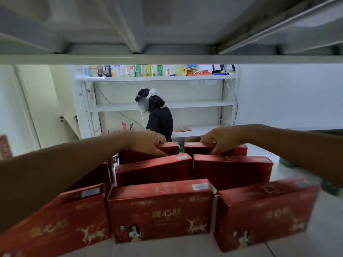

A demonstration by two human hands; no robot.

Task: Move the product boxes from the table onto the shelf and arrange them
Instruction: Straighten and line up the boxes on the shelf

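Several red product boxes stand upright in rows on the white shelf board [315,236]. The front row holds three, with the middle front box [159,210] facing me. Behind it stand two more, then a back row. My left hand [148,143] reaches over the rows and grips the top of the back left box [169,147]. On the other side, my right hand [220,140] curls its fingers over the top edge of the back right box [196,148]. Both forearms stretch in from the lower corners.
The shelf board above [167,59] hangs low over the boxes. Beyond the shelf a person in black [159,121] stands before a white rack [157,106] with bottles and packets on its top level. A pale wall lies at right.
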